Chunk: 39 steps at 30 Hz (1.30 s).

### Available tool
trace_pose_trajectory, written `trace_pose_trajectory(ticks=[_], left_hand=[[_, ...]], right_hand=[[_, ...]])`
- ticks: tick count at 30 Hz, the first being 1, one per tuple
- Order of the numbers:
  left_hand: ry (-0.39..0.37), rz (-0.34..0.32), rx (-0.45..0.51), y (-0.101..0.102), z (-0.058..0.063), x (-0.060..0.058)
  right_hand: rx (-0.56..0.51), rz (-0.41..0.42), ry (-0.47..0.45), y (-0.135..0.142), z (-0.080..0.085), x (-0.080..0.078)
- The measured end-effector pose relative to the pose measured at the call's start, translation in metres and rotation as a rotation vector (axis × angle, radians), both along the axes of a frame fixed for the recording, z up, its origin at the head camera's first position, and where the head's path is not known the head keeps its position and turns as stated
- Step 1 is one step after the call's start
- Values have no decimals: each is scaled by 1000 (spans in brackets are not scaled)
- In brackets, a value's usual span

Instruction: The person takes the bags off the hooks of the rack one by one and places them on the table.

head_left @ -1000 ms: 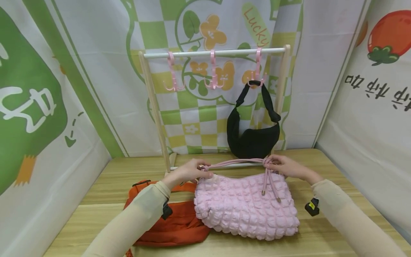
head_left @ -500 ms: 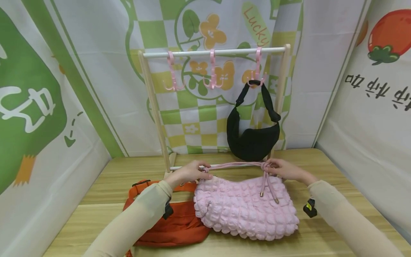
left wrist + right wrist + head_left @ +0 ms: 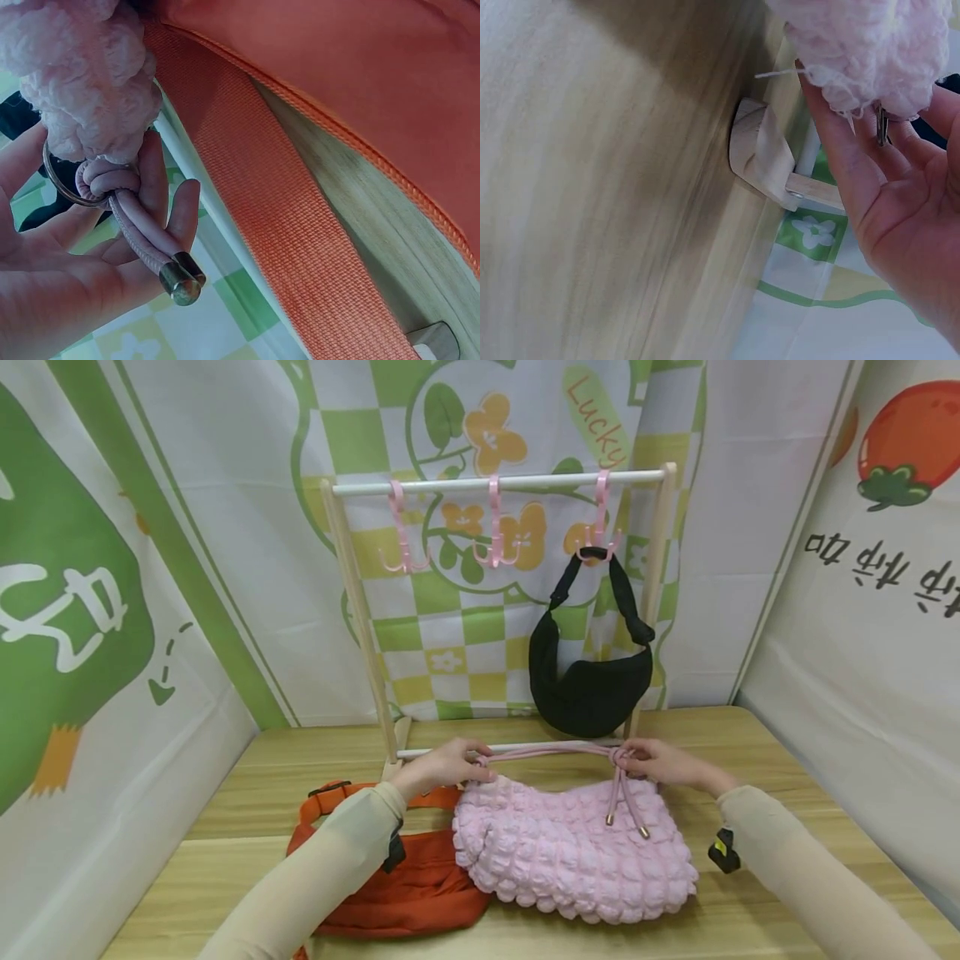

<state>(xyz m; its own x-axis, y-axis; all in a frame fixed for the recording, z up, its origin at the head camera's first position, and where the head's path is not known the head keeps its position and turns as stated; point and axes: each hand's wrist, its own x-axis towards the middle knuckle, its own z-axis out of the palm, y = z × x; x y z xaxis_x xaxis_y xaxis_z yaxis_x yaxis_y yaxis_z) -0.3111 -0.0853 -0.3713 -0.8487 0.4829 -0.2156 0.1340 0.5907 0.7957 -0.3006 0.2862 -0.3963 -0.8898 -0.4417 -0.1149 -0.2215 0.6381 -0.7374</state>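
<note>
A pink puffy quilted handbag (image 3: 573,847) sits on the wooden table, its top edge sagging in the middle. My left hand (image 3: 442,768) pinches the left end of its thin cord strap (image 3: 551,749). At the other end my right hand (image 3: 671,764) pinches the strap beside its knot. Two cord tails with metal tips hang there over the bag's front. In the left wrist view, a metal ring (image 3: 64,184) and a knotted cord (image 3: 112,180) lie against my left fingers. My right fingers (image 3: 832,142) reach behind the pink fabric in the right wrist view.
An orange-red bag (image 3: 405,885) lies left of the pink one, partly under my left forearm. Behind stands a wooden rack with a white bar (image 3: 450,486) and pink hooks (image 3: 495,527). A black bag (image 3: 592,693) hangs from the right hook.
Both hands have come down slightly with the strap between them. The pink handbag's top has sunk and sags more. The orange-red and black bags stay where they were.
</note>
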Motion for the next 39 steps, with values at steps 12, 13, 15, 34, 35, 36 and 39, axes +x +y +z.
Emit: trace_pose_trajectory(ticks=[12,13,15,34,35,36,39], left_hand=[[8,-5,-22,0,-5,-3],[8,-6,-24,0,-5,-3],[7,-6,-24,0,-6,-4],[6,-11,-75,1,-6,-2],[9,-9,-78,1,-6,-2],[7,-6,-79,1,-7,-3],[7,3,-84,1,-9,-4]], right_hand=[[11,6,-2,1,-5,-1],[11,10,-1,1,-6,-2],[18,15,5,2,-7,-2],[24,32,-40,5,-10,-1],[26,32,-46,6,-11,-1],[27,36,-49,6,-11,-2],[41,40,-57,7,-14,-3]])
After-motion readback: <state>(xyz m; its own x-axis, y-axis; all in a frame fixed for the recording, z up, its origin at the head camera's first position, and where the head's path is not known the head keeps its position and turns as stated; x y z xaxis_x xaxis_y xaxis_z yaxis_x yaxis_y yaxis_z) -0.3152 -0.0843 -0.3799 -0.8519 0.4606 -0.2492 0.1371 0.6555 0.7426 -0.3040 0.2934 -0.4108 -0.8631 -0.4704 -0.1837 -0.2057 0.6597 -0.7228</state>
